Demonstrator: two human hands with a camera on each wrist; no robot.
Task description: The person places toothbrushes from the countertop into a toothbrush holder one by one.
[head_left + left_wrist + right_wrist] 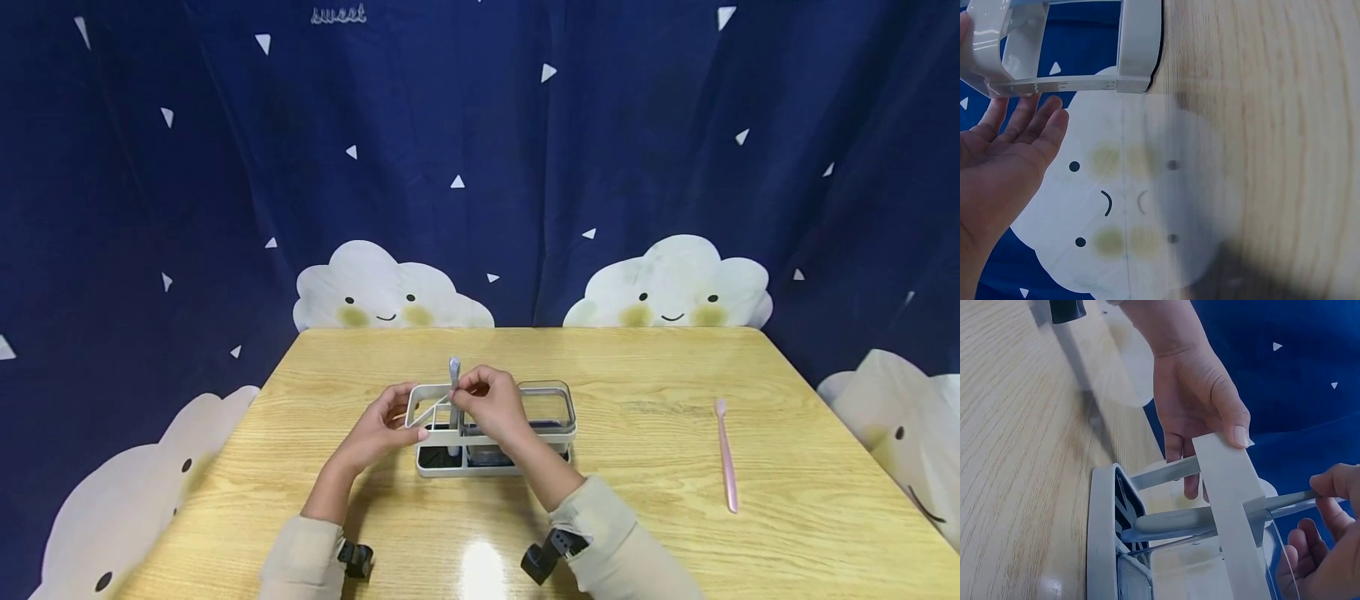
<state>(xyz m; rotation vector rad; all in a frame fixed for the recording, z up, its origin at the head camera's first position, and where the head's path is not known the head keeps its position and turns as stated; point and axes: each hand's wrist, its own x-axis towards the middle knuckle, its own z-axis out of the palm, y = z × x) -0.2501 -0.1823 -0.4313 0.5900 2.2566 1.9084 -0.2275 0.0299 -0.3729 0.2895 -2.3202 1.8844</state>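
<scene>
A white toothbrush holder (441, 437) with a dark-lined base stands at the middle of the table. My left hand (375, 433) grips its left end, thumb on the front of the upper rim and fingers behind. A grey toothbrush (454, 367) stands bristle end up in the holder's left part. My right hand (495, 404) pinches it below the head with thumb and forefinger. In the right wrist view, its thick handle (1175, 520) passes through the upper frame, its lower end close to the base. A clear container (557, 407) sits in the holder's right part, partly behind my right hand.
A pink toothbrush (726, 454) lies on the wooden table (645, 500) to the right. Behind the table hangs a dark blue curtain (420, 108) with white triangles and smiling clouds. Each wrist wears a small black camera (542, 560).
</scene>
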